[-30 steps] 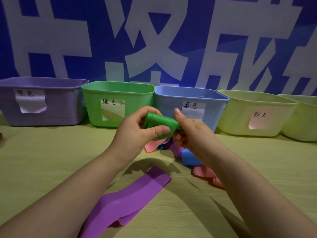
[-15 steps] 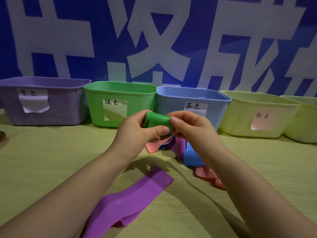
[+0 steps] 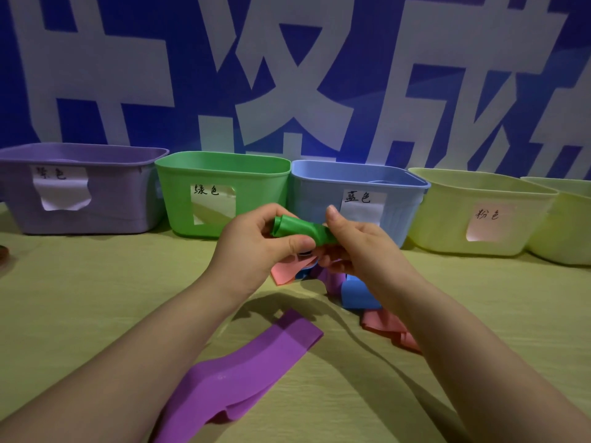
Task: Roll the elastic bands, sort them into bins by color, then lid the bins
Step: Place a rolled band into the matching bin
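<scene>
I hold a rolled green elastic band [image 3: 300, 231] above the table, in front of the green bin [image 3: 224, 174] and the blue bin [image 3: 358, 180]. My left hand [image 3: 256, 247] grips its left end between thumb and fingers. My right hand [image 3: 355, 244] pinches its right end. A flat purple band [image 3: 243, 375] lies near me on the table. Beneath my hands lies a heap of pink bands [image 3: 284, 270], a blue band [image 3: 358, 295] and a purple one. A purple bin [image 3: 80, 155] stands at far left, and a pale yellow bin [image 3: 479, 193] labelled pink at right.
A second pale yellow bin [image 3: 569, 219] sits at the far right edge. All bins line up against a blue wall banner [image 3: 287, 75] with white characters. More pink band [image 3: 393, 330] pokes out under my right forearm. A dark round object [image 3: 2, 252] peeks in at the left edge.
My hands have turned the green roll: its left end now tilts up and the roll looks longer between my fingers. My right thumb has lifted above it.
</scene>
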Demonstrator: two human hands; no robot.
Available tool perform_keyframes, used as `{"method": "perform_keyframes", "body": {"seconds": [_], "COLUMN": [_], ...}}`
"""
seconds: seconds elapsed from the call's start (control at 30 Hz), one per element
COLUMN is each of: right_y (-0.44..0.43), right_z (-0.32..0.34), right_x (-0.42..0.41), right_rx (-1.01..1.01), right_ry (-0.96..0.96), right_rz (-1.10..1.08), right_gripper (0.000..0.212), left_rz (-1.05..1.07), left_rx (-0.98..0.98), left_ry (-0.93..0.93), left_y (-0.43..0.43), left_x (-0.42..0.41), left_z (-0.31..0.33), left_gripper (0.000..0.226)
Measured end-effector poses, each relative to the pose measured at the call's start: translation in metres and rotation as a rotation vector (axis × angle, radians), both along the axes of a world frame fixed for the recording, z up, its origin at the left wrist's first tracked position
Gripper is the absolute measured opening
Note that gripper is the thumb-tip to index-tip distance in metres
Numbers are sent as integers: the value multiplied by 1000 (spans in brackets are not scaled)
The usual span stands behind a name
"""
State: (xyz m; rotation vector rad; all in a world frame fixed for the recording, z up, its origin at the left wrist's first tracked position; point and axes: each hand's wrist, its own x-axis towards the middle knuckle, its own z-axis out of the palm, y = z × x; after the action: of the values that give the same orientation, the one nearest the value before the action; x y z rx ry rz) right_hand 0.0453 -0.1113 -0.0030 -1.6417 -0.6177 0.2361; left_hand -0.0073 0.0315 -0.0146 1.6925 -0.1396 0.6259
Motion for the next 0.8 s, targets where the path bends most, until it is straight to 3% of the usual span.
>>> {"method": "perform_keyframes", "body": {"seconds": [0.13,0.3,0.43,0.6,0.8], "right_y": [4,23,58,112,155], "right_z": [-6,-4,22,41,59], "right_x": [1,19,44,77,105], "right_rx": [40,71,-28,-96,-232], "right_ry": [-63,-31,-223,-419,-562], "right_rz": [-2,-24,-89,-139,-170], "right_gripper": [4,13,18,10,25], "left_rz": [37,15,44,289,637], "left_rx": [9,70,66,238,585], "left_ry": [29,76,55,80,159], "left_y": [6,19,46,97,136], "left_x": [3,11,25,57,86], "left_z": [-5,14,39,53,64], "left_gripper": [20,23,29,32,11]}}
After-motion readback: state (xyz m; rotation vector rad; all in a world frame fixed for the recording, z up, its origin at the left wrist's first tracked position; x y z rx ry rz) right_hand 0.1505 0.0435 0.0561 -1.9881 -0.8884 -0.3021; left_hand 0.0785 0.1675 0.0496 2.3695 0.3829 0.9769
